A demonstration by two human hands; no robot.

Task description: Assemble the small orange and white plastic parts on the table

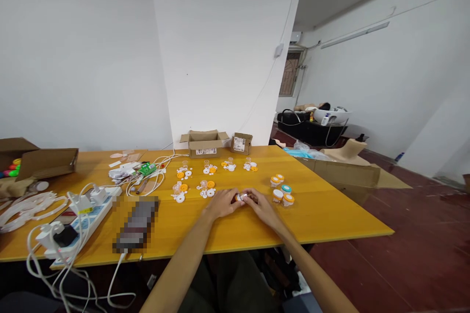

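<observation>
My left hand (221, 203) and my right hand (259, 203) meet over the yellow table (330, 215), both closed on one small clear part with an orange and white piece (240, 197) held between the fingertips. Just right of my right hand stand several small capped jars (282, 189) with orange and teal lids. Beyond my hands lie groups of small white and orange round parts (207, 188) and tiny clear cups (230, 161), set out in rows.
Two open cardboard boxes (204, 143) stand at the table's back edge by the white pillar. A white power strip (86, 212) with plugs and tangled cables sits at the left, a dark flat device (136, 223) beside it. Another box (44, 161) is far left. A flattened carton (345, 171) lies right.
</observation>
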